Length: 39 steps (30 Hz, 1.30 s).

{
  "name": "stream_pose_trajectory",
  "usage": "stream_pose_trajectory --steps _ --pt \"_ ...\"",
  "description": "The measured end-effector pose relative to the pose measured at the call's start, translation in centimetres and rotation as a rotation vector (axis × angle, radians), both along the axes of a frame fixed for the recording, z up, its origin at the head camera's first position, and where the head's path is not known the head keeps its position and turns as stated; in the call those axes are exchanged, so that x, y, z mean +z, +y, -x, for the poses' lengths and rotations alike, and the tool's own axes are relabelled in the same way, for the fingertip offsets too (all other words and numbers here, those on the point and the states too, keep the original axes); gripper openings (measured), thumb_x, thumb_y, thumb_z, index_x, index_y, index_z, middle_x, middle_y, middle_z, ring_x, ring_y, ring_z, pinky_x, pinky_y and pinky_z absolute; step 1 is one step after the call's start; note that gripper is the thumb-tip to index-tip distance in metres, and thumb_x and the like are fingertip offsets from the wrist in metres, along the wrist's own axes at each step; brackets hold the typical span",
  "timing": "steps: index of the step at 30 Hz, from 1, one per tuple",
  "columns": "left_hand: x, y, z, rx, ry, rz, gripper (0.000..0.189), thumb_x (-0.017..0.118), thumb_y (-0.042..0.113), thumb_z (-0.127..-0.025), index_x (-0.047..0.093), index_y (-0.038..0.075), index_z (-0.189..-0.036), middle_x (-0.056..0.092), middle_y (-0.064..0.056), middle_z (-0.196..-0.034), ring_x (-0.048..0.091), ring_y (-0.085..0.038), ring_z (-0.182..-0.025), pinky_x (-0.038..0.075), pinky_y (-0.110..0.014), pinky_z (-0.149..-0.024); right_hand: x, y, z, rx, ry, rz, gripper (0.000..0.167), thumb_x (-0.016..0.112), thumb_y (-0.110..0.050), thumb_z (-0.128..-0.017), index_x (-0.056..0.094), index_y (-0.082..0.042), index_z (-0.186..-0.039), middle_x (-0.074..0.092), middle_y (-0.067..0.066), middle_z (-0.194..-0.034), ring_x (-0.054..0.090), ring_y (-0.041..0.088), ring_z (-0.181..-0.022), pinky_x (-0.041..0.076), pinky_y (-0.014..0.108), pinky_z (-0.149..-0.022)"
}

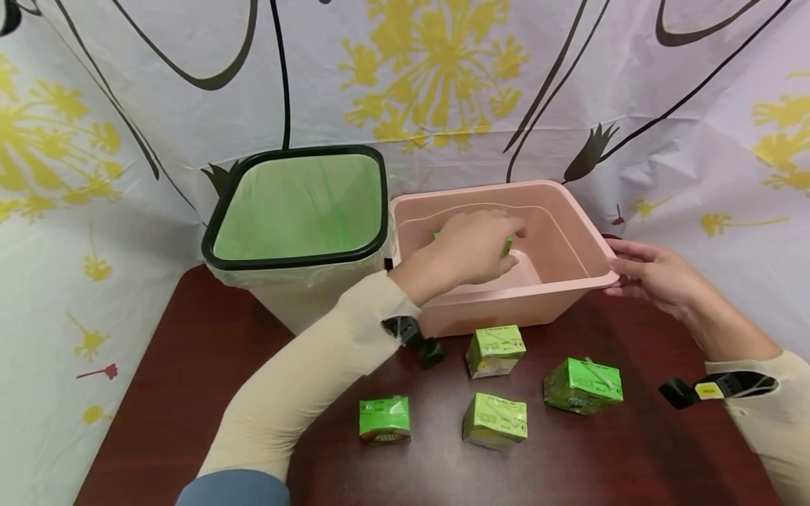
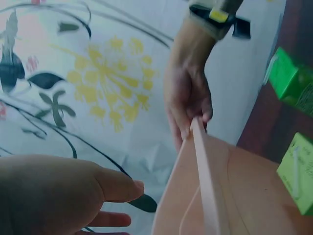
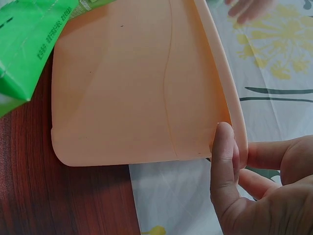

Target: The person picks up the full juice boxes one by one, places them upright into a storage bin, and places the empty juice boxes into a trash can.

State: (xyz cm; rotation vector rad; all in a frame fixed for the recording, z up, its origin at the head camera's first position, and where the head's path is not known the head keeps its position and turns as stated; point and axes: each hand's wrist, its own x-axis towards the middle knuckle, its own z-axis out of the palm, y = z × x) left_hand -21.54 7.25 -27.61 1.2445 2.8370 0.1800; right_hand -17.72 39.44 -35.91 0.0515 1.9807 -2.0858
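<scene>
A pink plastic bin (image 1: pixel 538 309) stands at the back of the table. My left hand (image 1: pixel 476 242) reaches over its opening, palm down. The left wrist view shows that hand (image 2: pixel 63 196) with its fingers apart and nothing between them. Beneath it, a green juice carton (image 1: pixel 508 245) inside the bin shows only in part. At the bin's right corner my right hand (image 1: pixel 658 274) grips the rim, with the thumb (image 3: pixel 224 156) on one side and fingers on the other. In front of the bin are light green juice cartons (image 1: pixel 496 350) and brighter green ones (image 1: pixel 583 385), several in all.
Left of the pink bin stands a taller waste bin with a black rim (image 1: pixel 294 263) and a pale green inside. A brown wooden table (image 1: pixel 209 393) carries everything. Behind it hangs a white cloth (image 1: pixel 329 91) with yellow flowers and dark stems.
</scene>
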Motion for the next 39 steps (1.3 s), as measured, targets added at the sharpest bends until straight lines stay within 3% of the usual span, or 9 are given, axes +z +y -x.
stream_pose_trajectory --steps 6,10,14,18,21,24,32,39 --pt "0.3 -3.0 -2.7 -0.094 0.000 -0.057 0.038 0.062 0.033 -0.102 0.061 0.025 -0.138 0.062 0.008 -0.132 0.060 -0.010 -0.116 0.053 -0.033 -0.085 0.0 0.0 0.0 0.016 0.000 0.038 0.043 0.048 0.003 -0.105 0.076 -0.029 -0.110 0.072 0.001 -0.099 0.070 0.018 -0.078 0.061 0.030 -0.069" --pt "0.3 -5.3 -4.4 -0.167 -0.040 -0.052 0.038 0.063 0.033 -0.101 0.063 0.024 -0.138 0.062 0.007 -0.134 0.059 -0.011 -0.120 0.050 -0.033 -0.096 0.0 0.0 0.0 0.020 -0.002 0.059 0.045 0.045 0.004 -0.105 0.077 -0.028 -0.110 0.072 0.001 -0.099 0.070 0.018 -0.078 0.061 0.030 -0.068" --pt "-0.3 -7.7 -5.6 -0.245 -0.110 -0.090 0.035 0.066 0.031 -0.100 0.065 0.020 -0.134 0.063 0.005 -0.136 0.055 -0.013 -0.129 0.044 -0.036 -0.108 0.0 0.0 -0.1 0.017 0.000 0.068 0.047 0.044 0.005 -0.106 0.077 -0.028 -0.109 0.072 0.002 -0.098 0.070 0.018 -0.077 0.061 0.030 -0.068" --pt "-1.3 -10.3 -6.3 -0.292 -0.208 -0.166 0.033 0.066 0.027 -0.101 0.066 0.017 -0.132 0.064 0.004 -0.134 0.055 -0.012 -0.128 0.043 -0.033 -0.108 0.0 -0.1 -0.2 0.019 0.005 0.076 0.046 0.044 0.006 -0.105 0.077 -0.027 -0.110 0.072 0.002 -0.099 0.071 0.019 -0.078 0.061 0.030 -0.068" --pt "-2.3 -12.3 -6.9 -0.310 -0.255 -0.238 0.031 0.067 0.026 -0.101 0.066 0.016 -0.130 0.066 0.004 -0.126 0.059 -0.009 -0.119 0.047 -0.030 -0.102 -0.1 -0.1 -0.2 0.018 0.007 0.070 0.046 0.045 0.005 -0.105 0.077 -0.027 -0.110 0.072 0.001 -0.100 0.071 0.019 -0.078 0.061 0.030 -0.068" --pt "-3.5 -14.2 -7.6 -0.289 -0.274 -0.291 0.031 0.068 0.027 -0.100 0.067 0.016 -0.129 0.066 0.006 -0.124 0.059 -0.007 -0.115 0.048 -0.029 -0.101 -0.1 -0.1 -0.2 0.014 0.006 0.065 0.046 0.045 0.005 -0.105 0.077 -0.028 -0.109 0.072 0.000 -0.099 0.071 0.018 -0.078 0.061 0.030 -0.068" --pt "-7.9 -18.2 -9.3 -0.221 -0.366 -0.427 0.044 0.072 0.033 -0.097 0.060 0.017 -0.137 0.061 0.004 -0.136 0.056 -0.011 -0.126 0.046 -0.035 -0.106 -0.1 0.0 -0.2 0.011 0.002 0.072 0.046 0.045 0.005 -0.105 0.077 -0.028 -0.109 0.072 0.000 -0.099 0.071 0.018 -0.078 0.061 0.030 -0.068" --pt "-12.0 -19.8 -10.7 -0.195 -0.471 -0.516 0.075 0.087 0.031 -0.084 0.049 0.018 -0.148 0.051 0.004 -0.147 0.048 -0.016 -0.136 0.040 -0.038 -0.113 -0.1 0.0 -0.2 0.013 0.002 0.068 0.044 0.046 0.004 -0.105 0.076 -0.028 -0.110 0.071 0.002 -0.099 0.070 0.018 -0.077 0.061 0.030 -0.068"
